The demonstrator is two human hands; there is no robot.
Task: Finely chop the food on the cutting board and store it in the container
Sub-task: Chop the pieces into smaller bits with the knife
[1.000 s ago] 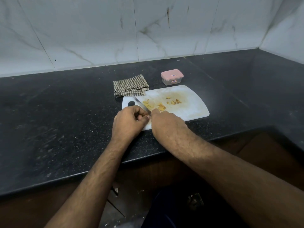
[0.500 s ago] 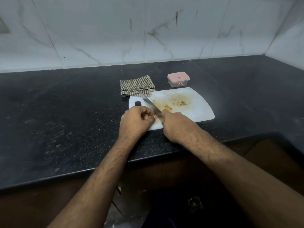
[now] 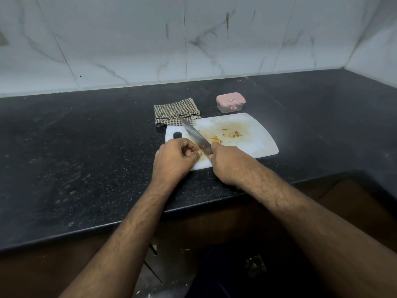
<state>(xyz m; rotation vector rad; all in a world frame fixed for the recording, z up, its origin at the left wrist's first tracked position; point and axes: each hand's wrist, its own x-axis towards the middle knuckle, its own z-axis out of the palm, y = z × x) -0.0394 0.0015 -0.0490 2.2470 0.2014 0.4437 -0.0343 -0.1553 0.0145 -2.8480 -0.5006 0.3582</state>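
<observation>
1. the right hand [image 3: 225, 163] is wrapped round the handle of the knife [image 3: 196, 136]; the handle itself is hidden, and the blade runs up and to the left across the cutting board [image 3: 257, 143].
2. the left hand [image 3: 174, 157] has its fingers curled at the blade's near side, seemingly pinching a small piece; what it pins is too small to tell.
3. the food [image 3: 216, 139] lies just right of the blade, with more bits [image 3: 233, 134] further right, so the right hand is nearer.
4. the container [image 3: 231, 103] stands behind the board, lid on, well apart from both hands.
5. judging from this, chopping is unfinished.
</observation>
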